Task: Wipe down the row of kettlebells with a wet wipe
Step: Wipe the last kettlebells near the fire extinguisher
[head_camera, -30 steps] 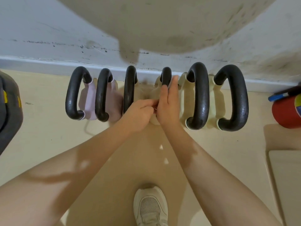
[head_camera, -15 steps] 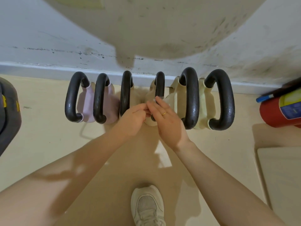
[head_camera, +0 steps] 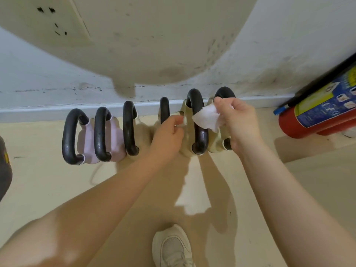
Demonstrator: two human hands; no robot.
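Several kettlebells with black handles stand in a row on the floor against the wall: two pink ones (head_camera: 113, 139) at the left, cream ones (head_camera: 213, 143) to the right. My right hand (head_camera: 238, 122) hovers over the two rightmost kettlebells, pinching a white wet wipe (head_camera: 207, 117) that hangs in front of the fifth handle (head_camera: 200, 135). My left hand (head_camera: 168, 133) is over the fourth kettlebell's handle (head_camera: 164, 110), fingers curled, with what looks like a small pale scrap at its fingertips.
A red fire extinguisher (head_camera: 317, 116) lies on the floor at the right. A dark object (head_camera: 4, 170) sits at the left edge. My white shoe (head_camera: 173, 247) stands on the beige floor (head_camera: 48, 182) below the hands. The white wall and skirting run behind the row.
My hands were joined over the fourth kettlebell; now they have parted. The right hand has moved right with the wipe unfolded. The camera view has tilted up.
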